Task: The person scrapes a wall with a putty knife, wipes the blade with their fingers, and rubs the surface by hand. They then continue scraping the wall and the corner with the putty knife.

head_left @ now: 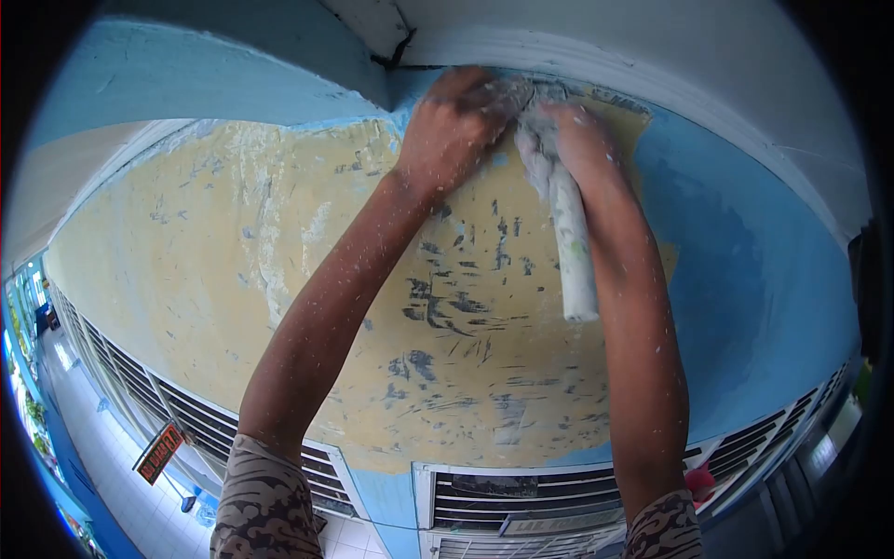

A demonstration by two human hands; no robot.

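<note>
High on the wall, just under the ceiling edge, my right hand (582,140) is closed around a scraper (573,252) with a white, tube-like handle. The handle hangs down along my right forearm, and its working end at the top is smeared by motion and partly covered by fingers. My left hand (456,130) is beside it, fingers curled in at the scraper's upper end, dusty with white. Behind both hands, the wall (484,335) shows a yellowish layer with dark grey patches where blue paint is gone. Small white flakes dot the air and both forearms.
A blue beam (214,74) juts out at upper left, meeting the white ceiling (596,37). Blue paint (708,279) covers the wall's right side. Below are louvred windows (494,494). At lower left, a dark sign (158,454) stands over a tiled floor (102,391).
</note>
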